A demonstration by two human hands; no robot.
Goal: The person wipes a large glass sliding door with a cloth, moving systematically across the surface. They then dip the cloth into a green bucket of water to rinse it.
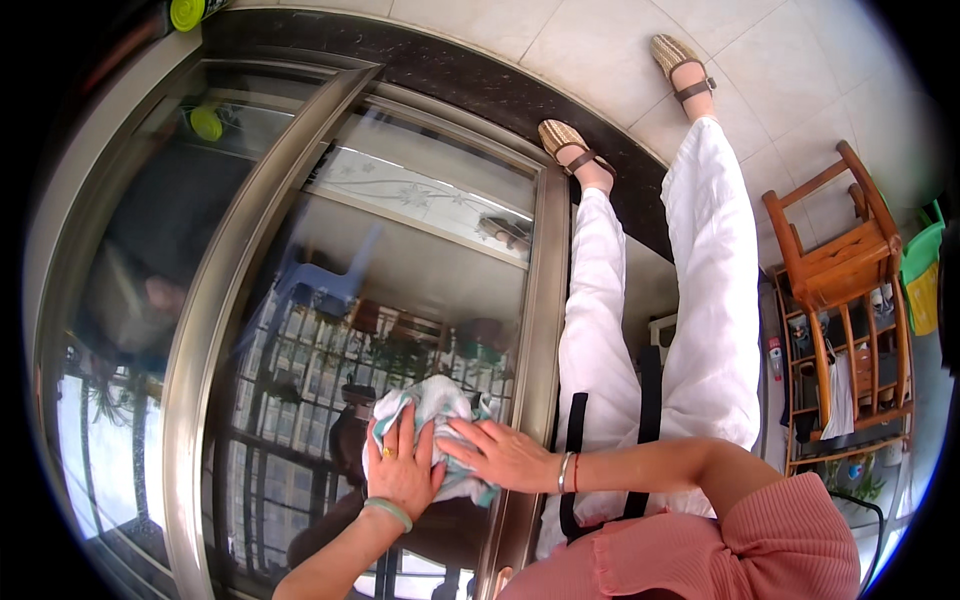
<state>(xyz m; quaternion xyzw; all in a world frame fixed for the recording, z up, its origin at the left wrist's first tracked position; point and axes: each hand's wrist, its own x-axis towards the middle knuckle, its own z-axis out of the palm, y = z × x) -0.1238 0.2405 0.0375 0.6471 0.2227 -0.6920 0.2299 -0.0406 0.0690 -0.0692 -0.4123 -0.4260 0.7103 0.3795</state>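
Note:
A white and teal cloth [440, 405] lies bunched against the glass pane [420, 280] of a metal-framed sliding door [545, 300]. My left hand [400, 470], with a ring and a green bangle, presses flat on the cloth's lower left with its fingers spread. My right hand [500, 455], with thin bracelets at the wrist, lies on the cloth's right edge beside the frame, its fingertips touching the left hand. The glass reflects a railing, plants and a blue chair.
My legs in white trousers [710, 300] and woven sandals stand on a dark stone threshold [450, 70] and pale floor tiles. To the right are a wooden chair [840, 255], a wooden shelf [850, 390] with bottles, and a green plastic item [925, 265].

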